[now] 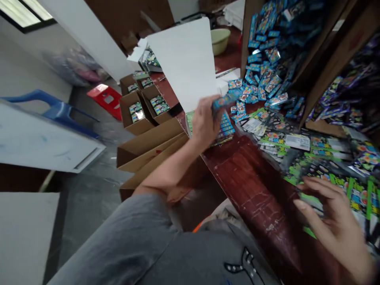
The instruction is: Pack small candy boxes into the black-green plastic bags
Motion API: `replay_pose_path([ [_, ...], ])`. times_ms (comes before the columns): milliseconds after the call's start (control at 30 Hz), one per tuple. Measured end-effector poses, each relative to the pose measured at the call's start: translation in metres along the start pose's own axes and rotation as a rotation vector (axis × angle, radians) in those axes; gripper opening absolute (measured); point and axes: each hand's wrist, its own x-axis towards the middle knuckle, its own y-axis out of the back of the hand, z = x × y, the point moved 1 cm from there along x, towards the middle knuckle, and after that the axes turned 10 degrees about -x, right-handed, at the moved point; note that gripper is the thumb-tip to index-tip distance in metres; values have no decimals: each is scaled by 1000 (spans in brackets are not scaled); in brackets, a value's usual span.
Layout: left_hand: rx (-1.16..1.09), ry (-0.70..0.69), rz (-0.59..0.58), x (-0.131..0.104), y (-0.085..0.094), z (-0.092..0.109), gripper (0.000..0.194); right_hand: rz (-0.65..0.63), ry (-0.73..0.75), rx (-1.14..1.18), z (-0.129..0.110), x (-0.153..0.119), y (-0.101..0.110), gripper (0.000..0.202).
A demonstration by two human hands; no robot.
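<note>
My left hand (205, 123) is closed on a small blue packet (221, 102), blurred by motion. It hovers over a display box (228, 128) with rows of blue packets in it. The box's tall white lid (185, 63) stands raised behind the hand. On the right, my right hand (334, 223) is open, thumb and fingers apart. Flat green and black printed wrappers (323, 174) lie beside and below it. Beyond them, loose blue packets (261, 85) spill out of a tipped cardboard carton onto the table.
The dark red table (252, 174) runs diagonally. To its left are open cardboard cartons (148, 142), some holding filled boxes. A second carton spills purple packets (341, 99) at far right. A yellow-green basin (220, 41), a red plastic stool (105, 99) and a blue chair (59, 111) are further off.
</note>
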Motion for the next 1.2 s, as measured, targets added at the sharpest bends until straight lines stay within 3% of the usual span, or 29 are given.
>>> replay_pose_path([
  [67,244,19,126,38,35,-30,41,-72,87,45,-4,7,-23,41],
  [133,454,48,52,60,47,-56,46,-139,174,70,-12,13,-45,37],
  [233,758,169,-118,67,37,-86,53,-199,237,82,-22,20,-67,35],
  [333,868,309,-185,68,27,-101,58,-224,235,91,-23,25,-75,30],
  [400,852,347,-262,78,32,-106,58,-238,227,105,-21,30,-77,27],
  [500,808,373,-409,105,57,-110,55,-260,236,145,-22,37,-86,23],
  [633,734,383,-638,140,82,-110,36,-316,256,210,-35,45,-99,21],
  [733,664,373,-835,149,67,-103,24,-355,267,231,-43,47,-102,21],
  [833,623,208,-907,138,35,-89,11,-377,270,220,-44,50,-99,20],
  [900,592,78,-895,122,16,-80,13,-357,268,189,-43,55,-100,21],
  [1000,536,-102,-728,97,7,-76,27,-237,261,88,-49,69,-110,34],
  [1100,461,-279,-526,80,16,-90,23,-230,319,20,-62,81,-129,45],
  [1200,421,-281,-440,75,29,-115,31,-330,366,34,-69,82,-146,39],
])
